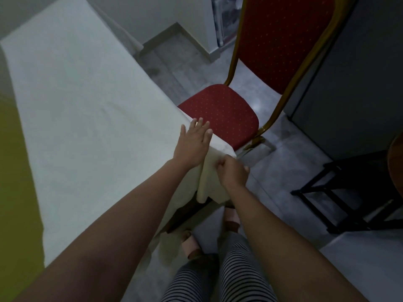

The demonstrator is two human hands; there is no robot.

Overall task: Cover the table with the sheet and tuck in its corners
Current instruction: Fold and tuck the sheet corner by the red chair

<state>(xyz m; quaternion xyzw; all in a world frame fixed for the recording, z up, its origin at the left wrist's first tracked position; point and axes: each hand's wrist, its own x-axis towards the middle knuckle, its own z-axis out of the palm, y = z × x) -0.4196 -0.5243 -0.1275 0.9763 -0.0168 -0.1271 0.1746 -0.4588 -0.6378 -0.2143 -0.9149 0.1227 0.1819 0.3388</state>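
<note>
Forearms [130,214] first, then our left hand [193,141] lying flat with fingers spread, pressing the sheet [87,105] down at the near corner of the table [187,211], while our right hand [232,171] has its fingers curled, pinching the flap [209,184] that hangs off that corner. Sheet's already spread over the top, so we reckon we're on the corner-tucking step, and next that flap probably needs folding in snug under the edge, right beside the red chair [220,114], without dragging the top crooked. No boxes or bins in view.
</note>
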